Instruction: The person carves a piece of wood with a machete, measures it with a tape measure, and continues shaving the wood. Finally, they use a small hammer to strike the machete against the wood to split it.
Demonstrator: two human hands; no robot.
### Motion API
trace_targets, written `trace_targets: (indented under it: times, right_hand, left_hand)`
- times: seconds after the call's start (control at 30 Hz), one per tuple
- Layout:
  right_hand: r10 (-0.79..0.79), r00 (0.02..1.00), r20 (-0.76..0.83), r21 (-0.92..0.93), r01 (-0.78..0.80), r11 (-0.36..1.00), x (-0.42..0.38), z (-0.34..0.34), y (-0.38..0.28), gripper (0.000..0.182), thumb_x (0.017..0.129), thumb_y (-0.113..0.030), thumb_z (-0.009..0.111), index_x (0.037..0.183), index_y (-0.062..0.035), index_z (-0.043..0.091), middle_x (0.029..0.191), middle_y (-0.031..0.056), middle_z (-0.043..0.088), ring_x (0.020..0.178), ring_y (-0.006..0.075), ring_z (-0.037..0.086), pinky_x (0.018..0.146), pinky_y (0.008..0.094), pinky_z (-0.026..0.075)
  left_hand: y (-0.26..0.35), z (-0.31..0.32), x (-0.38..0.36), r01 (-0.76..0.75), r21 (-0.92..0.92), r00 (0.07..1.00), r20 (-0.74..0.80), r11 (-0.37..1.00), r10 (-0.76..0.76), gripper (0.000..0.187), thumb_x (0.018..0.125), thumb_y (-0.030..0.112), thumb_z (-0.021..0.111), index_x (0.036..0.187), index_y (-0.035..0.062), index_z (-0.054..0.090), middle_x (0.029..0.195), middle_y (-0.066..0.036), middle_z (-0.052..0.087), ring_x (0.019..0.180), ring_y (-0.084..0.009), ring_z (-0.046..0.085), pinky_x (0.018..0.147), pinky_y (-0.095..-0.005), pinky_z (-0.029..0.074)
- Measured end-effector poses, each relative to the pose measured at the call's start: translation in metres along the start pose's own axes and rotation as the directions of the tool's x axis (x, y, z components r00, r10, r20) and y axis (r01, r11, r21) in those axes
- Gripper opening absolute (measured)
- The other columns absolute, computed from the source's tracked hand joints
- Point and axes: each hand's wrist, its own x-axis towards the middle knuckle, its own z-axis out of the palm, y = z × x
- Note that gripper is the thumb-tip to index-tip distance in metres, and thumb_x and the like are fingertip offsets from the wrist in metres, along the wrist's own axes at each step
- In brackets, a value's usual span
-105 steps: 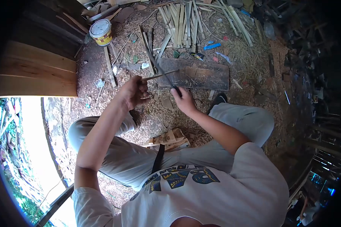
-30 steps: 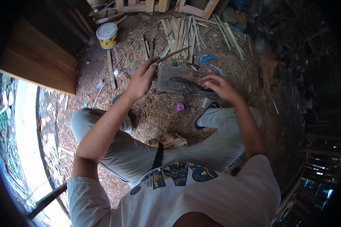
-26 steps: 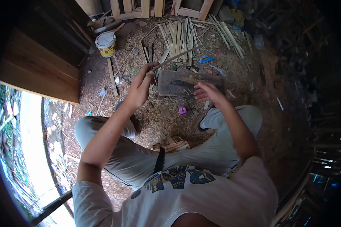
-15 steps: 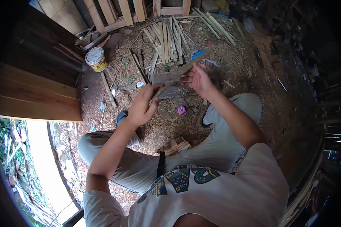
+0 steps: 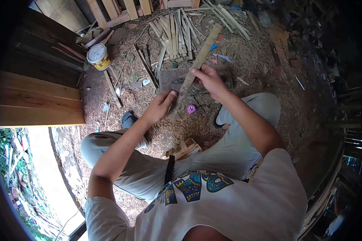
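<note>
Between both hands — bamboo strip tilted, left hand clamped low, right hand clamped mid-length.

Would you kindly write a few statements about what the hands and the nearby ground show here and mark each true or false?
1. Both hands hold one bamboo strip. True: the left hand is at its near end, the right hand at its middle.
2. The paint tin lies tipped over. False: it stands upright.
3. A pink object lies on the ground below the strip. True.
4. The right hand grips a knife. False: it grips only the strip.
</note>
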Motion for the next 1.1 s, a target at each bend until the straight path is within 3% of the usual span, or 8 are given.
trace_targets:
  times: [0.13,0.2,0.4,0.63,0.73,0.8,0.9,1.1]
  right_hand:
    - [-0.074,0.995,0.067,-0.022,0.075,0.997,-0.008,0.009,-0.003,0.019,0.098,-0.014,0.069,0.114,-0.0037,0.063,0.099,0.0018,0.071,0.088,0.0105,0.067,0.077,0.0274,0.053]
    - [-0.148,0.98,0.129,-0.12,0.164,0.979,-0.006,0.009,0.002,0.025,0.093,-0.009,0.074,0.114,-0.0015,0.062,0.099,0.0027,0.071,0.091,0.0108,0.068,0.079,0.0278,0.054]
    - [-0.156,0.973,0.168,-0.199,0.189,0.962,-0.009,0.014,0.011,0.028,0.09,-0.008,0.077,0.114,-0.0007,0.063,0.101,0.0047,0.073,0.092,0.0122,0.069,0.083,0.0295,0.055]
    - [-0.142,0.971,0.191,-0.247,0.187,0.951,-0.01,0.019,0.01,0.029,0.09,-0.011,0.078,0.115,-0.0001,0.066,0.101,0.0049,0.073,0.093,0.0114,0.069,0.084,0.0293,0.055]
    - [-0.065,0.976,0.208,-0.268,0.12,0.956,-0.01,0.019,0.012,0.031,0.092,-0.009,0.076,0.12,-0.0001,0.067,0.107,0.0035,0.072,0.098,0.0101,0.067,0.089,0.0283,0.054]
    - [-0.123,0.968,0.219,-0.237,0.175,0.956,-0.008,0.02,0.015,0.026,0.091,-0.013,0.077,0.112,0.0007,0.069,0.101,0.0031,0.073,0.093,0.0097,0.068,0.085,0.0285,0.055]
    - [-0.105,0.972,0.208,-0.216,0.151,0.965,-0.011,0.024,0.012,0.026,0.092,-0.012,0.076,0.113,0.0007,0.068,0.101,0.0023,0.073,0.092,0.0091,0.067,0.084,0.0284,0.055]
    - [-0.071,0.971,0.226,-0.226,0.124,0.966,-0.008,0.019,0.013,0.023,0.093,-0.011,0.074,0.113,-0.0001,0.068,0.102,0.0023,0.072,0.093,0.0092,0.067,0.082,0.0284,0.054]
  left_hand:
    - [-0.004,0.002,0.005,0.025,-0.063,0.999,0.036,0.998,-0.023,0.043,0.11,0.041,0.048,0.12,0.0018,0.062,0.098,-0.004,0.065,0.088,-0.0124,0.058,0.081,-0.0293,0.048]
    - [-0.009,0.002,0.009,0.014,-0.061,0.999,0.038,0.998,-0.012,0.041,0.108,0.041,0.051,0.117,0.0022,0.063,0.097,-0.003,0.066,0.087,-0.0114,0.06,0.074,-0.028,0.048]
    - [-0.016,0.003,0.011,-0.001,-0.126,0.999,0.041,0.992,0.006,0.037,0.106,0.039,0.057,0.114,0.0033,0.063,0.096,-0.004,0.069,0.085,-0.0116,0.065,0.064,-0.0269,0.048]
    - [-0.023,0.003,0.009,-0.007,-0.005,1.0,0.021,1.0,0.007,0.032,0.107,0.031,0.056,0.11,0.0001,0.062,0.092,-0.004,0.069,0.085,-0.0124,0.065,0.069,-0.0304,0.052]
    - [-0.018,0.001,0.005,-0.044,0.091,0.997,0.067,0.995,0.038,0.029,0.108,0.027,0.055,0.107,-0.0014,0.061,0.091,-0.006,0.069,0.083,-0.0132,0.066,0.073,-0.0314,0.054]
    - [-0.009,0.0,0.002,0.027,0.17,0.998,0.058,0.985,-0.037,0.025,0.108,0.024,0.056,0.106,-0.001,0.06,0.09,-0.008,0.069,0.081,-0.0132,0.066,0.075,-0.0313,0.054]
    - [-0.007,0.0,-0.004,-0.042,0.216,0.999,0.03,0.976,0.037,0.021,0.107,0.02,0.056,0.111,-0.0005,0.059,0.09,-0.009,0.069,0.083,-0.0133,0.068,0.077,-0.0313,0.055]
    - [-0.011,0.0,-0.006,-0.042,0.097,0.997,0.066,0.994,0.035,0.018,0.106,0.012,0.056,0.119,-0.0001,0.055,0.092,-0.009,0.07,0.091,-0.0143,0.07,0.081,-0.03,0.055]
